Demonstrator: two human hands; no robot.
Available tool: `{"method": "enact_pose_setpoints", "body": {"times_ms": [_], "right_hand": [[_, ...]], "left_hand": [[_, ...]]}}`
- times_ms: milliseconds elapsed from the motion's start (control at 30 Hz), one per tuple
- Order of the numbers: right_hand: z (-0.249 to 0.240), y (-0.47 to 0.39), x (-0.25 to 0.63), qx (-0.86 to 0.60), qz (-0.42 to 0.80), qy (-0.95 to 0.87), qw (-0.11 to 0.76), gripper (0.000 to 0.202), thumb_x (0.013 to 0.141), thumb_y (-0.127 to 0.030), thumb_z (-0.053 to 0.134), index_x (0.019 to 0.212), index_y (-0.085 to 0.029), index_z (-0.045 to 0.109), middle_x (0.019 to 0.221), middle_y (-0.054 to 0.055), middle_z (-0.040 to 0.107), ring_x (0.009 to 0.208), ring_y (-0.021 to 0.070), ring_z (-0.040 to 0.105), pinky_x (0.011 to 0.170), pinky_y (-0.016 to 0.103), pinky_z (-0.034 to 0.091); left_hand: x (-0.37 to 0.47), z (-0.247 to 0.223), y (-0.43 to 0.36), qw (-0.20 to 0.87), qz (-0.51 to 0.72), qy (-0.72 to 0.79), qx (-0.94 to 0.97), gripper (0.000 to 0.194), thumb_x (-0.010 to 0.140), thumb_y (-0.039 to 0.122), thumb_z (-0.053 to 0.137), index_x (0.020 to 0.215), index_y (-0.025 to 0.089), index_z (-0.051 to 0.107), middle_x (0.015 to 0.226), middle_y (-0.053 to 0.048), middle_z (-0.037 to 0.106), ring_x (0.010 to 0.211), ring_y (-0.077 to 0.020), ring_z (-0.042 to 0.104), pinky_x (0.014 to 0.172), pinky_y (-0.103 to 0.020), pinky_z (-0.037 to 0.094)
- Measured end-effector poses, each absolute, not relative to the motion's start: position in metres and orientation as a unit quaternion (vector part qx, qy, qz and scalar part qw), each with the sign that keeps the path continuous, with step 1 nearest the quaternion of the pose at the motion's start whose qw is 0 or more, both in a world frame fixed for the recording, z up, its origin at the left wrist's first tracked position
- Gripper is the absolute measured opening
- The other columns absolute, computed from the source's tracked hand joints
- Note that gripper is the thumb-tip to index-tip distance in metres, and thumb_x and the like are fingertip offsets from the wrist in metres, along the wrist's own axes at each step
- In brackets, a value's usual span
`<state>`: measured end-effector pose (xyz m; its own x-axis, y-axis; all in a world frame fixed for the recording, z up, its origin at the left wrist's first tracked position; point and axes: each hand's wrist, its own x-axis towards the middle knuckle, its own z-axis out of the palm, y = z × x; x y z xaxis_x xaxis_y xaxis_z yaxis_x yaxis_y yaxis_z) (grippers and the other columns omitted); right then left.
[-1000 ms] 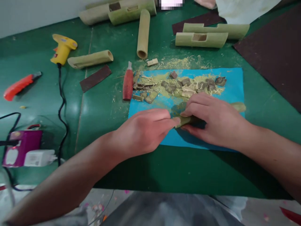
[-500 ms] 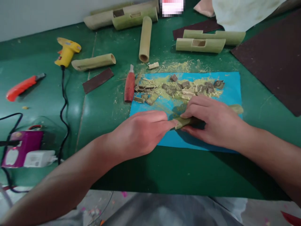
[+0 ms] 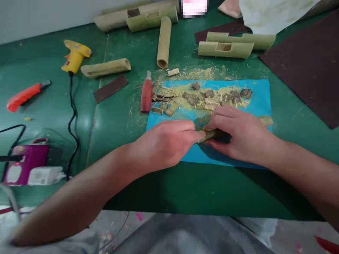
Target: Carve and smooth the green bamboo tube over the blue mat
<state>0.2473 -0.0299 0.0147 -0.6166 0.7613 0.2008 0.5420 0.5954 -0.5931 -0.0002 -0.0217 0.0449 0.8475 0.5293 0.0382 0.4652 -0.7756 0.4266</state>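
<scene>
On a blue sheet, my right hand grips a green bamboo tube that lies across it, its far end showing past the knuckles. My left hand is closed in a pinch at the tube's near end, fingertips pressed to it. Whatever those fingers hold, if anything, is hidden. Above both hands, brown sandpaper scraps, bamboo offcuts and yellowish dust cover the sheet. A red-handled cutter lies at the sheet's left edge.
Cut bamboo tubes lie along the back, with another bamboo tube at left. A yellow glue gun, an orange-handled tool and a purple power block with cords occupy the left. Dark sandpaper covers the right.
My left hand has slid a little to the right, its fingertips now further over the tube's end. My right hand keeps its hold in about the same place.
</scene>
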Motion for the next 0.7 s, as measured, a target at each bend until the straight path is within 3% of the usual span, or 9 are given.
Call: {"method": "enact_pose_setpoints", "body": {"times_ms": [267,400,533,700], "right_hand": [[0.0141,-0.0297,0.2470,-0.375,0.242,-0.867,0.220,0.010,0.091,-0.027,0.062,0.082,-0.025,0.059,0.085,0.005,0.059,0.085,0.0235,0.055,0.071,0.037,0.041],[0.0148,-0.0300,0.2472,-0.376,0.248,-0.866,0.215,0.009,0.091,-0.026,0.062,0.082,-0.025,0.059,0.086,0.005,0.059,0.086,0.0238,0.055,0.072,0.037,0.041],[0.0155,-0.0299,0.2472,-0.383,0.245,-0.866,0.210,0.009,0.090,-0.027,0.062,0.082,-0.026,0.058,0.085,0.005,0.060,0.087,0.0247,0.056,0.073,0.038,0.041],[0.0147,-0.0298,0.2469,-0.380,0.249,-0.863,0.218,0.010,0.091,-0.027,0.062,0.081,-0.025,0.059,0.086,0.005,0.059,0.085,0.0236,0.056,0.071,0.037,0.040]], "left_hand": [[-0.0002,0.0469,-0.0216,0.195,0.072,0.266,0.941,0.036,0.110,0.019,0.040,0.101,0.018,0.075,0.082,-0.004,0.065,0.073,-0.0148,0.063,0.067,-0.025,0.046],[-0.0011,0.0472,-0.0214,0.200,0.073,0.264,0.941,0.037,0.110,0.018,0.038,0.111,0.019,0.074,0.085,-0.004,0.067,0.074,-0.0152,0.063,0.068,-0.026,0.047],[-0.0024,0.0473,-0.0197,0.204,0.072,0.257,0.942,0.037,0.110,0.020,0.039,0.103,0.019,0.075,0.084,-0.004,0.067,0.074,-0.0154,0.063,0.067,-0.026,0.046],[-0.0030,0.0468,-0.0198,0.209,0.072,0.263,0.939,0.036,0.110,0.017,0.038,0.113,0.019,0.074,0.085,-0.003,0.066,0.074,-0.0145,0.062,0.068,-0.025,0.047]]}}
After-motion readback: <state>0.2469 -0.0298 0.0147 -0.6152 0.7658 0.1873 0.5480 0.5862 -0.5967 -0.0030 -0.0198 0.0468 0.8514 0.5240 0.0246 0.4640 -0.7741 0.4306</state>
